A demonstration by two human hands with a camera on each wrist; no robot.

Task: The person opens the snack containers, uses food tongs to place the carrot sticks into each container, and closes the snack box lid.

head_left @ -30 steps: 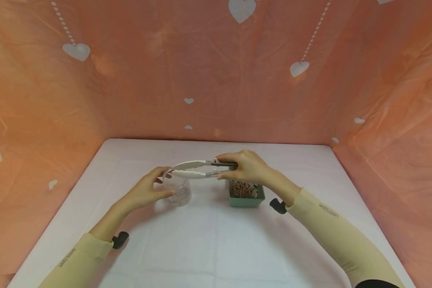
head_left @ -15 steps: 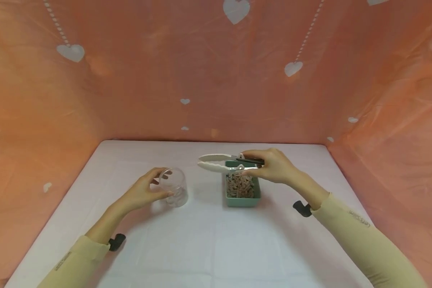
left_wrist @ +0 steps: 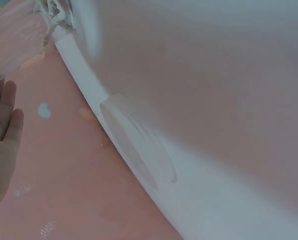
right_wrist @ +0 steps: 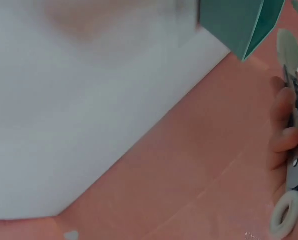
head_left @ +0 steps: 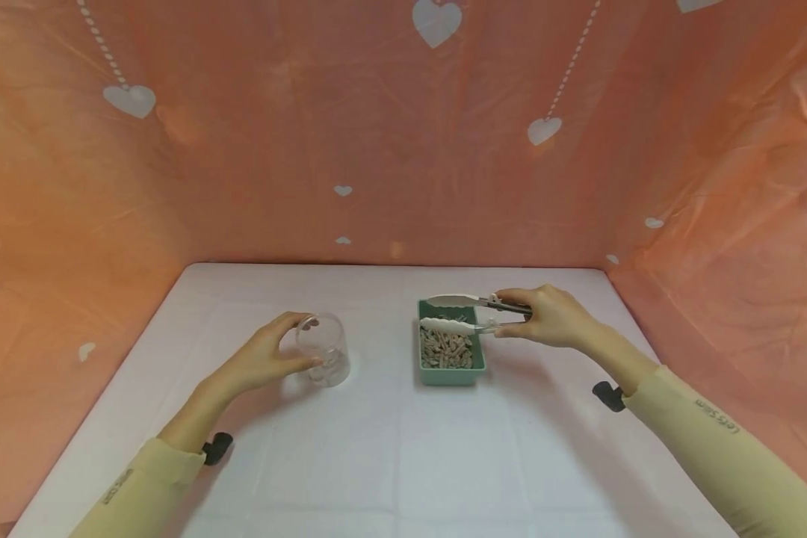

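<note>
My left hand (head_left: 267,353) is round the side of a clear cup-like jar (head_left: 332,359) standing on the table, thumb at the front and fingers behind. In the left wrist view some brownish pieces (left_wrist: 56,15) show in the jar's bottom. My right hand (head_left: 553,317) grips a pair of kitchen tongs (head_left: 459,326) with pale scalloped heads. The tongs' arms are spread, with nothing seen between them, above a green rectangular box (head_left: 447,378). That box holds many small grey-brown strips (head_left: 447,350). In the right wrist view the tongs' pale ring end (right_wrist: 286,214) shows behind the fingers.
A white cloth covers the table (head_left: 350,463). Orange-pink sheeting with hearts (head_left: 403,149) hangs behind and at both sides. A faint translucent oval shape (left_wrist: 139,142) appears in the left wrist view; what it is, I cannot tell.
My right hand has carried the tongs rightward, from over the jar's mouth to above the green box. The left hand has stayed on the jar.
</note>
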